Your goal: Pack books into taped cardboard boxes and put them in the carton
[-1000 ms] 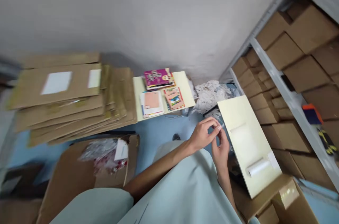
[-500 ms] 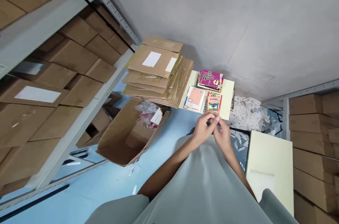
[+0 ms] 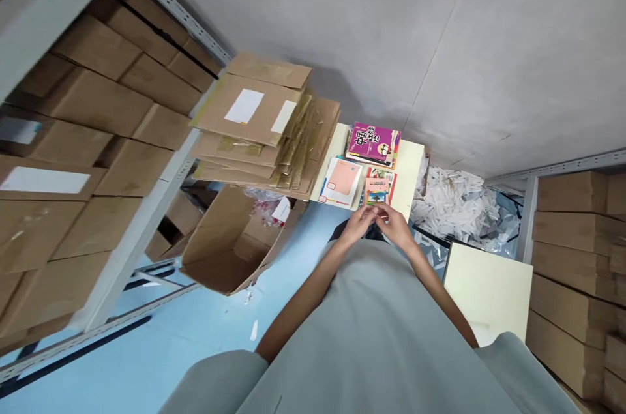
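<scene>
My left hand (image 3: 358,223) and my right hand (image 3: 394,227) meet fingertip to fingertip in front of my body, at the near edge of a pale table (image 3: 409,169). Both are closed in a pinch; whatever lies between the fingers, if anything, is too small to make out. Just beyond them is a small book with an orange cover (image 3: 377,188), lying over a red one. To its left rests a pink booklet (image 3: 343,177) on white ones. Behind these stands a pile of books topped by a purple book (image 3: 374,142).
Flattened cardboard (image 3: 252,111) is stacked left of the books. Below it an open carton (image 3: 222,244) holds plastic wrap. White paper scraps (image 3: 452,202) fill a bin at right, near a pale tabletop (image 3: 489,287). Boxes (image 3: 105,104) crowd the left shelf; more boxes (image 3: 570,257) stand right.
My view has shifted, so the table and books sit further left. Both hands have come slightly nearer my body, their fingertips still together.
</scene>
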A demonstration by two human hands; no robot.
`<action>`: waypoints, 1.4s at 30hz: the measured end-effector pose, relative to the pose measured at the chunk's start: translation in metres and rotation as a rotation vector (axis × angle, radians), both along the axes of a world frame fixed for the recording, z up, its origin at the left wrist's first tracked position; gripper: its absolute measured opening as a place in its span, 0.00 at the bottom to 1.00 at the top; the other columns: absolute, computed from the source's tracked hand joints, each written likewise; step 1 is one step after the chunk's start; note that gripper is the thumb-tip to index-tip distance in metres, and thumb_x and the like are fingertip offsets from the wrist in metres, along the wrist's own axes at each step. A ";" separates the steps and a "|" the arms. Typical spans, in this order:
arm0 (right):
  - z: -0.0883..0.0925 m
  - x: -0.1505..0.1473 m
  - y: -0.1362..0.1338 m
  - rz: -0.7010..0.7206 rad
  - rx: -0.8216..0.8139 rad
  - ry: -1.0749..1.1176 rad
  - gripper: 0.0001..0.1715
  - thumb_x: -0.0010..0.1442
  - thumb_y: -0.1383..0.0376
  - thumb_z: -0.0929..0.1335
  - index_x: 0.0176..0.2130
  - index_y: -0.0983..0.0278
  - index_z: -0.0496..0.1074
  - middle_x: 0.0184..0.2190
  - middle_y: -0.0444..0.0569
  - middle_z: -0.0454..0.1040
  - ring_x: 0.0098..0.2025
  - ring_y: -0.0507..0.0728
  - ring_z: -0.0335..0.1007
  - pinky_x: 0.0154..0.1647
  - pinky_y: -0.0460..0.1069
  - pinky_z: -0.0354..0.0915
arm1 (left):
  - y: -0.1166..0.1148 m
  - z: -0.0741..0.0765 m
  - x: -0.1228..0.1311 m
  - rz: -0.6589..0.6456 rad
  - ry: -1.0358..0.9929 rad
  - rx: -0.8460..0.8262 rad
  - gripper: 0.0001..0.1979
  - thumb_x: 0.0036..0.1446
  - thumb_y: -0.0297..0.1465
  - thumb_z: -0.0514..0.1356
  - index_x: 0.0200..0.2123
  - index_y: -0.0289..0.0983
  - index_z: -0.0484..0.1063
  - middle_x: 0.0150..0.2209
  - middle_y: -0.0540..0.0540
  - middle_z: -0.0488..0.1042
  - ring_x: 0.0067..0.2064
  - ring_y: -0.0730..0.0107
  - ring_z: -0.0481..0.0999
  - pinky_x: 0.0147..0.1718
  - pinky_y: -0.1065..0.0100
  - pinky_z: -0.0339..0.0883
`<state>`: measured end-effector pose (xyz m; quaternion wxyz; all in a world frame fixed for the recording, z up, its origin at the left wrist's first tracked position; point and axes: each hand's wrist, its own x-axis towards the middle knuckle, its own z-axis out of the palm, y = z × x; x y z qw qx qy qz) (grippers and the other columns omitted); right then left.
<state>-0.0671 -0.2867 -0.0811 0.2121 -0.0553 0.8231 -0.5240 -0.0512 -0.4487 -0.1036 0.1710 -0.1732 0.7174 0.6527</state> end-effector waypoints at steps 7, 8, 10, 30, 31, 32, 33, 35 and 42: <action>-0.070 -0.018 0.008 -0.192 0.334 -0.156 0.27 0.65 0.68 0.71 0.62 0.66 0.78 0.59 0.62 0.84 0.65 0.69 0.80 0.66 0.59 0.76 | -0.020 -0.063 -0.047 -0.036 -0.230 -0.221 0.14 0.65 0.39 0.67 0.48 0.36 0.79 0.52 0.35 0.86 0.62 0.49 0.82 0.64 0.51 0.73; -0.077 -0.021 0.007 -0.207 0.354 -0.190 0.27 0.65 0.68 0.71 0.62 0.67 0.78 0.58 0.63 0.84 0.65 0.69 0.80 0.65 0.59 0.77 | -0.022 -0.069 -0.053 -0.056 -0.243 -0.251 0.13 0.64 0.39 0.67 0.46 0.36 0.79 0.50 0.35 0.87 0.62 0.48 0.82 0.64 0.51 0.73; -0.087 -0.024 0.005 -0.225 0.375 -0.235 0.24 0.65 0.68 0.72 0.60 0.67 0.78 0.56 0.62 0.85 0.62 0.68 0.82 0.62 0.58 0.78 | -0.022 -0.078 -0.061 -0.109 -0.266 -0.291 0.11 0.62 0.37 0.68 0.42 0.35 0.79 0.46 0.34 0.87 0.59 0.45 0.83 0.62 0.51 0.73; -0.102 0.013 -0.010 -0.501 0.210 -0.242 0.12 0.63 0.58 0.75 0.44 0.61 0.82 0.45 0.52 0.88 0.48 0.64 0.87 0.56 0.59 0.81 | -0.018 -0.096 -0.049 -0.170 -0.106 -0.079 0.10 0.55 0.35 0.72 0.33 0.38 0.76 0.35 0.43 0.83 0.41 0.56 0.84 0.48 0.58 0.78; -0.099 0.018 -0.010 -0.536 0.184 -0.237 0.12 0.63 0.57 0.75 0.44 0.61 0.82 0.45 0.52 0.88 0.47 0.63 0.87 0.55 0.58 0.81 | -0.018 -0.094 -0.048 -0.186 -0.096 -0.052 0.10 0.55 0.36 0.71 0.33 0.38 0.75 0.35 0.43 0.83 0.41 0.57 0.84 0.47 0.58 0.78; -0.096 0.024 -0.009 -0.575 0.158 -0.231 0.14 0.63 0.55 0.74 0.44 0.61 0.81 0.45 0.53 0.88 0.46 0.63 0.87 0.54 0.58 0.81 | -0.018 -0.091 -0.046 -0.207 -0.086 -0.023 0.10 0.55 0.37 0.71 0.34 0.38 0.75 0.36 0.43 0.83 0.40 0.58 0.84 0.47 0.58 0.78; -0.092 0.031 -0.008 -0.619 0.133 -0.223 0.15 0.63 0.54 0.74 0.45 0.61 0.81 0.46 0.53 0.88 0.45 0.63 0.87 0.53 0.58 0.81 | -0.017 -0.088 -0.044 -0.232 -0.077 0.006 0.11 0.55 0.37 0.71 0.35 0.39 0.75 0.36 0.44 0.83 0.41 0.58 0.84 0.46 0.58 0.78; -0.083 0.049 -0.003 -0.719 0.092 -0.203 0.17 0.64 0.51 0.73 0.45 0.61 0.80 0.49 0.55 0.88 0.46 0.63 0.87 0.53 0.58 0.81 | -0.013 -0.082 -0.038 -0.299 -0.066 0.065 0.12 0.55 0.39 0.70 0.36 0.39 0.75 0.38 0.44 0.83 0.42 0.58 0.84 0.46 0.59 0.79; -0.040 0.146 0.012 -1.142 0.017 -0.125 0.27 0.61 0.41 0.74 0.44 0.60 0.81 0.47 0.58 0.88 0.47 0.65 0.87 0.55 0.60 0.81 | 0.020 -0.061 -0.005 -0.661 -0.095 0.262 0.16 0.57 0.46 0.70 0.39 0.40 0.74 0.41 0.43 0.83 0.44 0.59 0.84 0.43 0.62 0.79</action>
